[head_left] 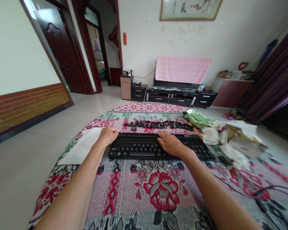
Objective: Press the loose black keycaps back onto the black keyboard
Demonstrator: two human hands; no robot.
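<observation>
A black keyboard [139,149] lies across the flowered tablecloth. Keycaps show on its lower rows and at the right end, while the upper rows look bare with small yellowish dots. My left hand [108,135] is closed at the keyboard's upper left corner, with its curled fingers partly hidden. Over the middle right of the board is my right hand [170,143], its fingers at the back edge and its thumb on the near side, gripping the board. Beyond the keyboard, several loose black keycaps [156,124] form a long strip, and one wide keycap [133,129] lies nearer.
A white sheet [83,147] lies under my left forearm. On the right are a green bag [201,119], crumpled white tissue [235,156] and an open box [247,143]. A black cable [259,193] trails over the tablecloth [124,191]. A low TV cabinet [169,95] stands beyond.
</observation>
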